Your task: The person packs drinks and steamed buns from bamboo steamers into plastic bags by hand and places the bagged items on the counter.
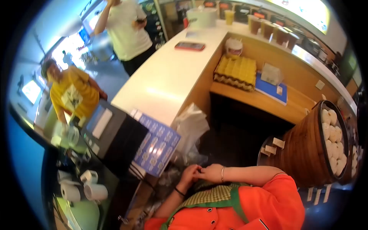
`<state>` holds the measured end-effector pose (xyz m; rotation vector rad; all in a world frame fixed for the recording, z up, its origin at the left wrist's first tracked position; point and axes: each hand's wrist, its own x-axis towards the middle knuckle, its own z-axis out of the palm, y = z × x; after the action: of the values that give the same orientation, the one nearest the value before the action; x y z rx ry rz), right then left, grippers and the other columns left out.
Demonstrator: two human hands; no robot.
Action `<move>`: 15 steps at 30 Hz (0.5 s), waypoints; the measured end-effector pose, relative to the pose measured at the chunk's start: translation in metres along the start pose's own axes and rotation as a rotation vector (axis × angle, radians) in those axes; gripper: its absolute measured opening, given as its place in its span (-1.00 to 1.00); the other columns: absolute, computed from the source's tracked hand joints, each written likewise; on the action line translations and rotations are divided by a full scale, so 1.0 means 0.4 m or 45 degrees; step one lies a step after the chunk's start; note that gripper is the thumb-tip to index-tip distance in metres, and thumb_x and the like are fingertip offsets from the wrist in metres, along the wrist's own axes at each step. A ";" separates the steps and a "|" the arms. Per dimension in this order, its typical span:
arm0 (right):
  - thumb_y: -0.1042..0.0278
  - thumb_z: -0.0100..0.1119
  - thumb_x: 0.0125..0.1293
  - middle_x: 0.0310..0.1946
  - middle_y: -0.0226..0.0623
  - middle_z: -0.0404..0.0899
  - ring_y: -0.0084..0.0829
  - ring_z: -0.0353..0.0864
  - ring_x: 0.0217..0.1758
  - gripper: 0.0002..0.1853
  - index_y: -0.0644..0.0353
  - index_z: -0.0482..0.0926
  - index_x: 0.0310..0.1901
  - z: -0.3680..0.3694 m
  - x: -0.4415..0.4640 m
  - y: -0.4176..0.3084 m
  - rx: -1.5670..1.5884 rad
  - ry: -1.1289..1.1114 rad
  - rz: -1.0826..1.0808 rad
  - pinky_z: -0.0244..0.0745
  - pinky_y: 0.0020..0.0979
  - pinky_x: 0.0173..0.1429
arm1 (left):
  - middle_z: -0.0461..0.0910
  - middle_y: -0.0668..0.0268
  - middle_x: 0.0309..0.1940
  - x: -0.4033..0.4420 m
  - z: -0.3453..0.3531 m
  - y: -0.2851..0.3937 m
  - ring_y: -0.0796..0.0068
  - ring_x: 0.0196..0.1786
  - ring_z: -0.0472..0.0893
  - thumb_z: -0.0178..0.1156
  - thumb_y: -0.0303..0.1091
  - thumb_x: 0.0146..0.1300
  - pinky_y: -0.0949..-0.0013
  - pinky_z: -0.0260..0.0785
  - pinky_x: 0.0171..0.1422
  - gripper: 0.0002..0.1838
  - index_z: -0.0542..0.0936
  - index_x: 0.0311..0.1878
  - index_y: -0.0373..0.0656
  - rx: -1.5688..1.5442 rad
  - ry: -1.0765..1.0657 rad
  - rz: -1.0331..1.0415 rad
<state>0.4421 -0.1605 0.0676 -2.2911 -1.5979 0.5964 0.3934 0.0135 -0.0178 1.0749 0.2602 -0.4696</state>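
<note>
My left hand, with a black band at its wrist, meets my right hand in front of my apron. The fingers of both are drawn together at the tips, and whatever may be between them is too small or hidden to make out. A silver bangle circles my right wrist. Just beyond the hands hang clear and white plastic bags, beside a blue patterned box.
A white counter bears a phone. Stacked bamboo steamers with buns stand at right. Egg trays sit on a shelf. A dark machine and paper rolls are left. Two people stand beyond the counter.
</note>
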 end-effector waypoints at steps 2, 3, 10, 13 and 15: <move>0.25 -0.02 0.16 -0.41 -0.21 0.52 -0.17 0.56 -0.38 -0.87 0.00 0.43 -0.26 0.018 -0.013 -0.012 0.217 0.013 0.104 0.44 -0.22 -0.31 | 0.47 0.39 -0.59 -0.012 -0.044 -0.072 0.58 -0.55 0.44 -0.08 -0.19 0.29 0.51 0.30 -0.50 -0.73 0.49 -0.24 -0.18 -0.198 0.183 -0.073; 0.23 0.01 0.15 -0.46 -0.23 0.52 -0.17 0.55 -0.39 -0.87 0.02 0.43 -0.30 0.013 -0.017 -0.013 0.333 0.004 0.197 0.43 -0.23 -0.32 | 0.50 0.37 -0.53 0.000 -0.070 -0.106 0.54 -0.49 0.46 -0.06 -0.18 0.28 0.47 0.34 -0.44 -0.72 0.47 -0.18 -0.19 -0.315 0.328 -0.177; 0.25 -0.01 0.19 -0.27 -0.18 0.52 -0.19 0.49 -0.17 -0.75 0.17 0.46 -0.14 0.087 -0.058 0.022 0.429 0.085 0.150 0.39 -0.28 -0.08 | 0.12 0.15 0.27 0.055 -0.170 -0.239 0.15 0.25 0.20 -0.08 -0.24 0.31 0.13 0.15 0.23 -0.42 0.00 0.33 -0.15 -0.393 0.618 -0.366; 0.27 0.01 0.18 -0.23 -0.19 0.51 -0.18 0.47 -0.09 -0.69 0.14 0.41 -0.04 0.075 -0.088 0.016 0.414 -0.113 0.283 0.36 -0.30 0.01 | 0.16 0.14 0.25 0.063 -0.138 -0.209 0.20 0.15 0.31 -0.09 -0.26 0.31 0.18 0.22 0.16 -0.41 -0.04 0.34 -0.08 -0.192 0.879 -0.359; 0.26 0.04 0.16 -0.28 -0.19 0.51 -0.19 0.48 -0.11 -0.67 0.15 0.40 -0.04 0.088 -0.113 0.034 0.440 -0.109 0.267 0.37 -0.29 -0.01 | 0.18 0.14 0.24 0.073 -0.178 -0.231 0.23 0.09 0.36 -0.09 -0.28 0.31 0.20 0.27 0.09 -0.41 -0.05 0.35 -0.04 -0.203 1.000 -0.400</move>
<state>0.4226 -0.2078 0.0386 -2.2052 -1.1825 0.9511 0.3752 0.0334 -0.1351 1.0240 1.1533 -0.2760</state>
